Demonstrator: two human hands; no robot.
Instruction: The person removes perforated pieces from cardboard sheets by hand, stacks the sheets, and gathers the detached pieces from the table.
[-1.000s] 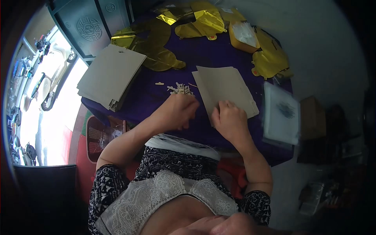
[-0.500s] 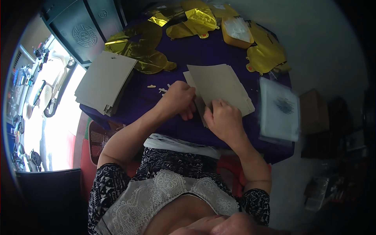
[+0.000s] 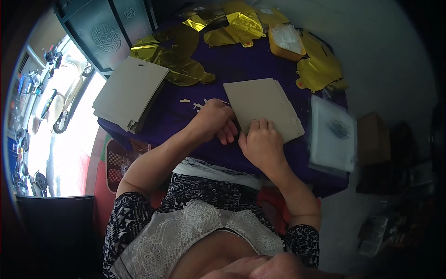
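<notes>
A small stack of grey cardboard sheets (image 3: 258,100) lies on the table in front of me. My right hand (image 3: 264,145) rests on its near edge with the fingers stretched flat and the thumb at the left corner. Beside the stack's left edge is my left hand (image 3: 216,122), thumb and forefinger drawn together and the other fingers loosely curled. What sits in that pinch, if anything, is hidden. Several small white plastic hanger tabs (image 3: 198,105) lie just beyond the left hand, and a single hanger tab (image 3: 185,100) lies farther left.
A taller cardboard stack (image 3: 130,90) stands at the left on the purple cloth (image 3: 218,65). Gold foil balloons (image 3: 186,69) and a yellow tub (image 3: 285,53) of white pieces line the back. Clear plastic bags (image 3: 331,135) lie right, near a brown box (image 3: 374,139).
The lower sheet that stuck out at the stack's left side is now mostly under the top one. My right hand has shifted slightly left, and the left hand's lower fingers have spread.
</notes>
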